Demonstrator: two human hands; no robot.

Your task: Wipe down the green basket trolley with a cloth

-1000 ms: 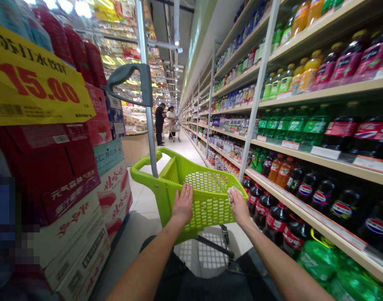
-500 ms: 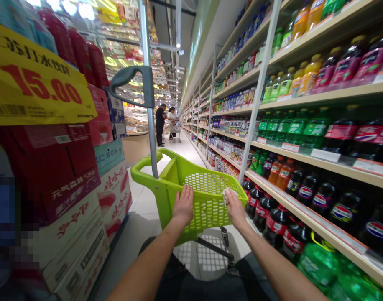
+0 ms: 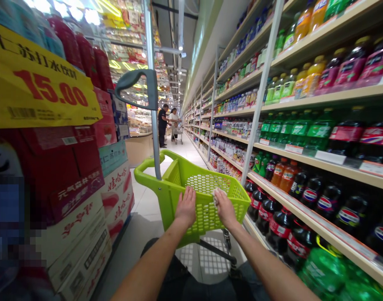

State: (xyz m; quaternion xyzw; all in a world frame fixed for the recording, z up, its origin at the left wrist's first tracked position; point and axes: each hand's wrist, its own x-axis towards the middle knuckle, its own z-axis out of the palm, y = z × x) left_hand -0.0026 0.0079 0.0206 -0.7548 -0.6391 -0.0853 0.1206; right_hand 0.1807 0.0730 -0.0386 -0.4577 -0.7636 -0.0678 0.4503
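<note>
A lime-green plastic shopping basket cart point(image 3: 232, 196) stands in the aisle in front of me, with a tall metal pole and grey handle point(image 3: 138, 83) rising from its left side. My left hand point(image 3: 185, 207) lies flat on the near rim of the basket, fingers apart. My right hand point(image 3: 224, 207) presses a small white cloth point(image 3: 217, 193) against the same near rim, just right of my left hand. The inside of the basket looks empty.
Shelves of soda and juice bottles point(image 3: 304, 184) line the right side, close to my right arm. Stacked red and white drink cartons point(image 3: 85, 200) with a yellow 15.00 price sign point(image 3: 37, 92) stand on the left. Two people with a cart point(image 3: 169, 123) stand far down the tiled aisle.
My right hand with the cloth has slid left along the basket rim, from the right corner towards my left hand. My left hand stays on the rim.
</note>
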